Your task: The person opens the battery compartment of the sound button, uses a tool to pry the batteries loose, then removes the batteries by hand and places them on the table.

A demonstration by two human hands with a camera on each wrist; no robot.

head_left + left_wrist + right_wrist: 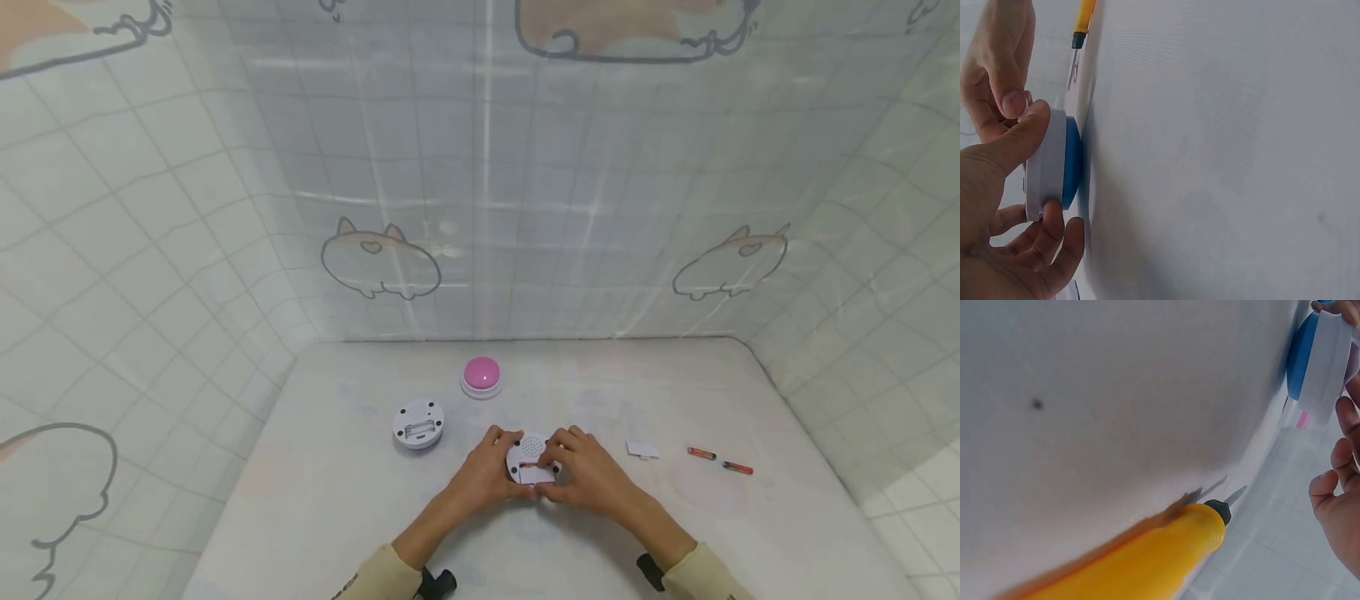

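A round white push-button device (531,447) with a blue dome (1072,164) lies dome-down, its underside facing up. My left hand (486,468) grips its rim from the left, thumb at the near edge and fingers round the far side. Over the battery compartment, my right hand (588,471) pinches a white battery cover (534,475) between thumb and fingers. A bit of a red battery (527,465) shows beside the cover. The fingers partly hide the compartment, so how the cover sits cannot be told.
Another upturned white device (418,424) has its compartment uncovered. A pink-domed button (482,375) stands behind. To the right lie a loose white cover (642,450) and two red batteries, one left (702,453), one right (738,468). A yellow-handled screwdriver (1147,562) lies on the table.
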